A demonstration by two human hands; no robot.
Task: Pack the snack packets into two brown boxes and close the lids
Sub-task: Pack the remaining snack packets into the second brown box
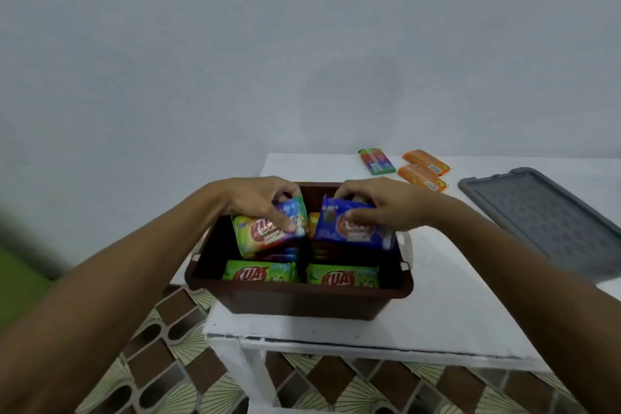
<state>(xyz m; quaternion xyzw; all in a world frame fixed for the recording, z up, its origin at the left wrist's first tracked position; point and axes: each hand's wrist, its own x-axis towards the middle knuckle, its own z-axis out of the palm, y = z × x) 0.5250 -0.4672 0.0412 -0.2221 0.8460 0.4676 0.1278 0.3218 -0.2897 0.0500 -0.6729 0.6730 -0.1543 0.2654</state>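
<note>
Two grips, packing step — left hand (257,200) pinches the green Kuat packet (265,240), right hand (389,207) the blue Kuat packet (353,232), over the brown box (295,301); next, probably seat both flat.

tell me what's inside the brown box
Two green packets lie along the brown box's near wall. The left hand holds a green-blue packet, the right hand a blue packet, in the far half; beneath them is covered.

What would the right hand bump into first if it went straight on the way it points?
Probably the colourful packet that the left hand holds: the right hand, gripping a blue packet, points leftward at it over the brown box. Depth is unclear.
</note>
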